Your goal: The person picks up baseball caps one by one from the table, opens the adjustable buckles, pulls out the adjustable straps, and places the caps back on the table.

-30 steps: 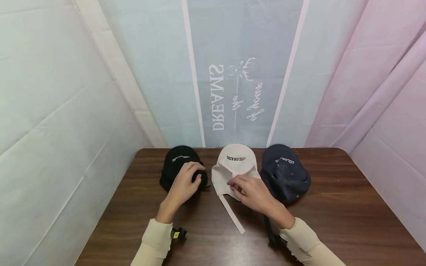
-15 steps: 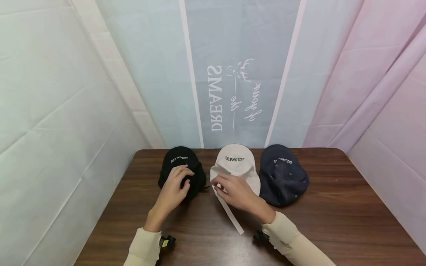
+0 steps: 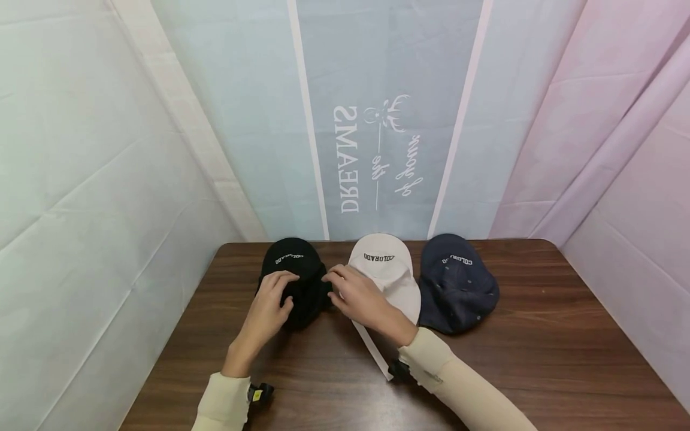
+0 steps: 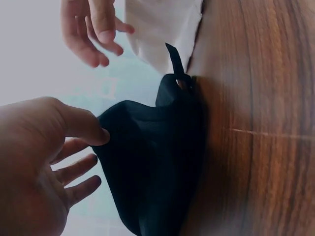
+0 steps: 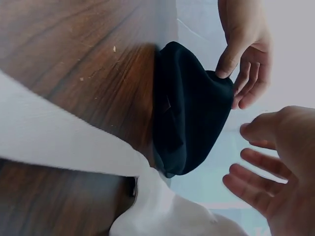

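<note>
A black cap (image 3: pixel 293 251) lies at the table's far left with lettering on it. My left hand (image 3: pixel 264 308) is over its near left side, thumb and fingers spread apart; in the left wrist view the thumb overlaps the cap's upper edge, and I cannot tell whether it touches. Beside it is a white cap (image 3: pixel 403 293) marked COLORADO, its long strap (image 3: pixel 372 348) trailing toward me. Above that cap's left side hovers my right hand (image 3: pixel 361 296), fingers loosely bent toward the black cap and holding nothing, as the right wrist view (image 5: pixel 290 162) also shows.
A navy cap (image 3: pixel 458 287) lies right of the white one, close against it. All three caps are near the back edge of the brown wooden table (image 3: pixel 560 335). A printed cloth backdrop (image 3: pixel 399 221) hangs behind, with pale fabric at both sides.
My right hand has moved left across the white cap toward the black one. My left hand has drawn slightly left and nearer to me. The caps stay in place.
</note>
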Available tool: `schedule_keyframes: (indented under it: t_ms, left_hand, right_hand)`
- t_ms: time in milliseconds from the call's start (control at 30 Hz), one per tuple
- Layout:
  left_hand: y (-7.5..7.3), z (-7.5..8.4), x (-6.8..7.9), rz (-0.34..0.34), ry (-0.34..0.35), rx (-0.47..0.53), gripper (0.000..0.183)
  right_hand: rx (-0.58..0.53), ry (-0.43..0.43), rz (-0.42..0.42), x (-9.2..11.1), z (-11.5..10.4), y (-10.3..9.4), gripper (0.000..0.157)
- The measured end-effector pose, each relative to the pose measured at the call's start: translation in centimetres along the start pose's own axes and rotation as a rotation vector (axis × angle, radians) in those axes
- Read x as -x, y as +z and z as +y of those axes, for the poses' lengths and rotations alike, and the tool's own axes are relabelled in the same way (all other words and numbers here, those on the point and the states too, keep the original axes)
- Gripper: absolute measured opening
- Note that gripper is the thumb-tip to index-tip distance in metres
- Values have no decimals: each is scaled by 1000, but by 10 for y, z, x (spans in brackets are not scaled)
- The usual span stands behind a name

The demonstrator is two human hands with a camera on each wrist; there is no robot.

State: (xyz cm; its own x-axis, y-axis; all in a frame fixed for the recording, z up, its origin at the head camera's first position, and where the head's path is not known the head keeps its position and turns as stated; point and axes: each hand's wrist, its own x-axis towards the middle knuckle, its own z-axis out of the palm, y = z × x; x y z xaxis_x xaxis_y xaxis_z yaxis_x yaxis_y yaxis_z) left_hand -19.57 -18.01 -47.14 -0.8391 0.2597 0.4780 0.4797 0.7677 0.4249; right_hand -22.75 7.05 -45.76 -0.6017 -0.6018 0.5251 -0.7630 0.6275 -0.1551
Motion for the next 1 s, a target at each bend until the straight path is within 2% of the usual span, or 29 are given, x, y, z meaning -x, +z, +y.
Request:
schedule_keyframes:
  t_ms: [133, 233, 500, 633, 800, 900, 1000]
  left_hand:
    - [2, -4, 0, -3, -45, -6, 56]
    - [3, -6, 0, 10, -70, -7, 53]
    - [7, -5, -1, 70, -87, -15, 24]
    - [7, -6, -1, 46, -101, -15, 27]
    - [5, -10, 1, -37, -148, -35, 46]
    - [6, -12, 1, -39, -166, -48, 40]
    - [7, -13, 1, -1, -166, -55, 26]
  right_hand:
    - [44, -2, -93, -10, -2, 8, 48]
    - [71, -32, -133, -15, -4, 15, 53]
    - [162, -55, -143, -17, -11, 29, 42]
    - [196, -42, -186, -17, -14, 34, 37]
    - [117, 45, -219, -16, -17, 38, 34]
    - [53, 89, -203, -16, -20, 39, 32]
    - [32, 111, -191, -17, -23, 41, 29]
